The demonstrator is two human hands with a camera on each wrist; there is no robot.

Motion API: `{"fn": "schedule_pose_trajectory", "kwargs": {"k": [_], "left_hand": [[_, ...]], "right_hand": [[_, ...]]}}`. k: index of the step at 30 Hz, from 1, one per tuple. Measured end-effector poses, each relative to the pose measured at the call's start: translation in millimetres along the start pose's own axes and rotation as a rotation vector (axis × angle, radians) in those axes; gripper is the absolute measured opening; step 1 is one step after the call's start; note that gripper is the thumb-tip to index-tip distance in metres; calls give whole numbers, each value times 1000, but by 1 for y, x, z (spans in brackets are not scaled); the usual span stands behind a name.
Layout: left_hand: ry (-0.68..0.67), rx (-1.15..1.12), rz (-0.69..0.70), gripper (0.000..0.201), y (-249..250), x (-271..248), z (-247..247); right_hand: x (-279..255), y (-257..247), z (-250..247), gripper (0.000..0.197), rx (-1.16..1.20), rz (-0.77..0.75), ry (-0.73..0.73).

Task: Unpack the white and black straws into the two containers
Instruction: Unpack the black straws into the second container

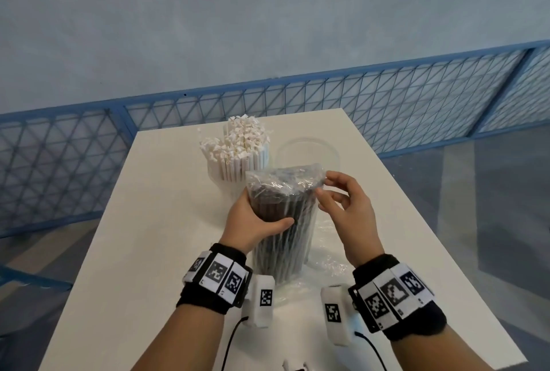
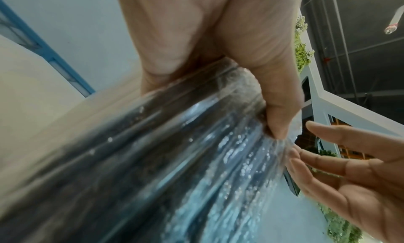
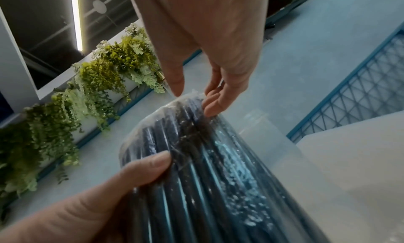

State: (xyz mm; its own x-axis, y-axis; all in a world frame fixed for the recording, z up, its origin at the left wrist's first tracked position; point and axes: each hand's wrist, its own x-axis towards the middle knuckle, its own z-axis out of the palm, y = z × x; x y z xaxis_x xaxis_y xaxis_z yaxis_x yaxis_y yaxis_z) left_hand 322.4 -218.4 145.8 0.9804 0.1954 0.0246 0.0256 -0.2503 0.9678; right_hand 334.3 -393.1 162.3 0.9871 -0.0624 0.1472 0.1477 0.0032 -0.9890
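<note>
A bundle of black straws (image 1: 281,230) sealed in a clear plastic bag (image 3: 218,177) stands upright over the white table (image 1: 143,221). My left hand (image 1: 259,219) grips its middle, thumb in front, fingers hidden behind. My right hand (image 1: 326,184) pinches the bag's plastic at the top right corner, thumb and fingertips (image 3: 211,107) on either side of the film. White straws (image 1: 238,147) stand in a container behind the bundle. A clear, empty container (image 1: 308,152) stands to their right. In the left wrist view the bag (image 2: 174,160) fills the frame under my thumb (image 2: 277,108).
Crumpled clear wrap (image 1: 329,263) lies on the table just right of the bundle's foot. A blue mesh fence (image 1: 387,96) runs behind the table. The table's left and right edges drop to the floor. Cables trail from my wrist cameras at the near edge.
</note>
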Motion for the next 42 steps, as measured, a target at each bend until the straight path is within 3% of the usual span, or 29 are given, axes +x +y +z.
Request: {"fn": "schedule_pose_trajectory", "kwargs": {"k": [8,16,29,37,41,42], "left_hand": [[15,44,34,71,1,-1,2],[3,73,53,69,5,0,7],[29,95,22,70,8,-1,9],[37,106,10,67,9,0,10],[42,97,12,67,7,2,9],[47,93,11,68,7,3,9]], "right_hand": [[11,-3,5,24,-42,-39,11],[20,-8,3,2,34,87,-27],[22,-18,-2,14,-86,124,-117],[22,-24,0,17,136,295,-173],[17,-24,4,5,177,273,-98],[16,-24,6,14,143,264,-80]]}}
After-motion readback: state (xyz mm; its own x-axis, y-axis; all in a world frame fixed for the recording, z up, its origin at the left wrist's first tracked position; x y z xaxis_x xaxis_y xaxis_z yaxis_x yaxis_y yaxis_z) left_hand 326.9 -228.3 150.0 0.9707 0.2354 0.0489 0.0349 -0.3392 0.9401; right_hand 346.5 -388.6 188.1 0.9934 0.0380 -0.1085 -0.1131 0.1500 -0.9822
